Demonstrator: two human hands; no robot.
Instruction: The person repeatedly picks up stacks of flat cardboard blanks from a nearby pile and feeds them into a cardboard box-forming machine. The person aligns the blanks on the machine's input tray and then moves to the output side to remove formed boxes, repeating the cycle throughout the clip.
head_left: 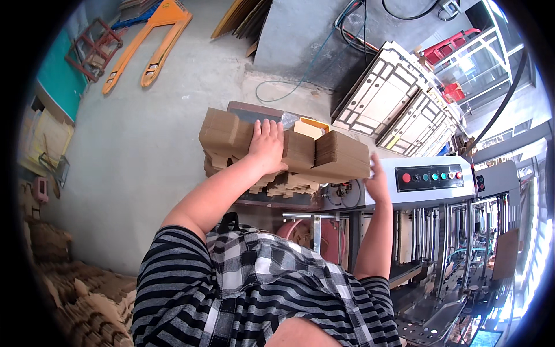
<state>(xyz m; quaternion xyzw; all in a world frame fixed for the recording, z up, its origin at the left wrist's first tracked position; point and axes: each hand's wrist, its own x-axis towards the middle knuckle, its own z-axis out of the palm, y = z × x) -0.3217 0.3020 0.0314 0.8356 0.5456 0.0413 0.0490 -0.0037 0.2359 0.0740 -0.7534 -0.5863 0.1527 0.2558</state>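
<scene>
In front of me stand bundles of brown cardboard blanks (298, 149), their cut edges packed tightly together. My left hand (267, 146) lies flat on top of them, left of the middle, its fingers stretched away from me. At the right end of the row, my right hand (377, 179) is upright with its fingers extended. It is at or very near the end of the cardboard; actual contact is unclear. More blanks with notched edges (289, 185) lie underneath on a dark surface. Behind the row sits a small yellow box (314, 125).
A machine's grey control panel (428, 179) with coloured buttons adjoins the right side. Framed die boards (378, 89) lean by the wall. A yellow pallet jack (156, 40) stands far left. Piled cardboard (92, 301) covers the floor at lower left. A red bin (326, 237) is below.
</scene>
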